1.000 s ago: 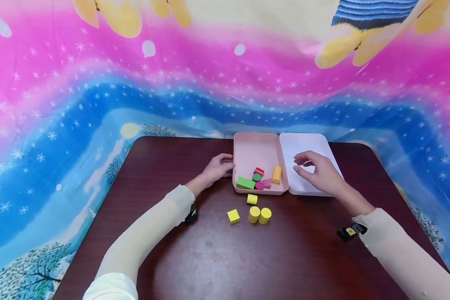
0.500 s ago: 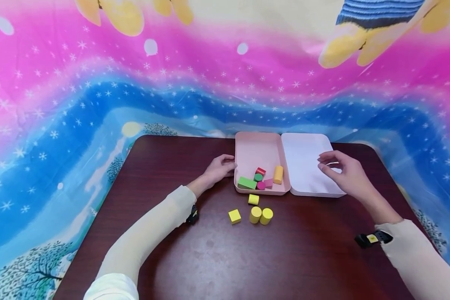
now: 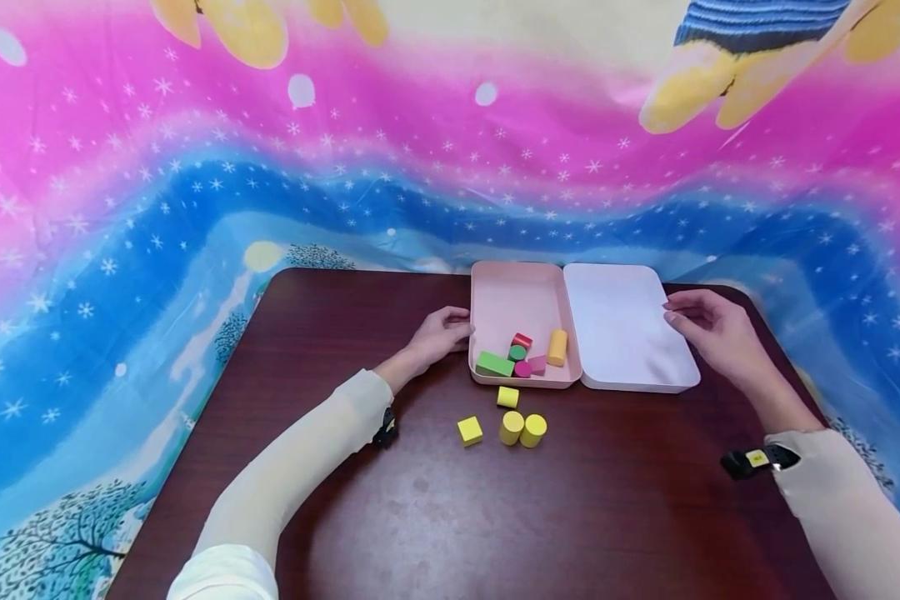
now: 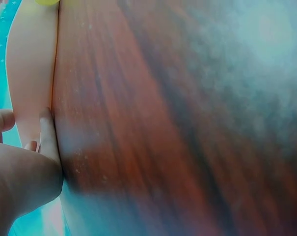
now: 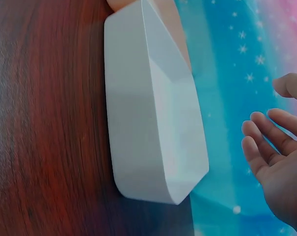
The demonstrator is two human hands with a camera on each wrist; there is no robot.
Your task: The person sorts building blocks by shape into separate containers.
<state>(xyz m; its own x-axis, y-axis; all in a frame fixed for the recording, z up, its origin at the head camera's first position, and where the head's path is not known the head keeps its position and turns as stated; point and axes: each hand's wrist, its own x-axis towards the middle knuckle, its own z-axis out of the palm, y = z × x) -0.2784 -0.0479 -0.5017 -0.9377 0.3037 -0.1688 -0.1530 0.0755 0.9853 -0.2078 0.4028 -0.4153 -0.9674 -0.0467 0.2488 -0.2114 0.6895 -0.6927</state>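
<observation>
My left hand [image 3: 437,335] rests against the left side of a pink tray [image 3: 517,292]; in the left wrist view, straight fingers [image 4: 48,132] touch the tray's outer wall. My right hand [image 3: 720,329] hovers by the right edge of a white tray [image 3: 622,325]. Its fingers are relaxed and slightly bent, hold nothing, and look apart from the tray in the right wrist view. Inside the pink tray lie a green block [image 3: 494,364], a red cylinder [image 3: 522,341], a dark green cylinder [image 3: 517,353], a magenta cylinder [image 3: 522,369], a pink block [image 3: 537,364] and an orange cylinder [image 3: 557,347].
Before the pink tray, on the dark wooden table [image 3: 420,517], are a yellow cube [image 3: 469,431], two upright yellow cylinders [image 3: 511,428] and a yellow cylinder on its side [image 3: 507,397]. A patterned cloth [image 3: 420,167] hangs behind the table. The two trays stand side by side.
My right hand has moved rightward, from above the white tray to its right edge. My left hand stays against the pink tray, and the blocks have not moved.
</observation>
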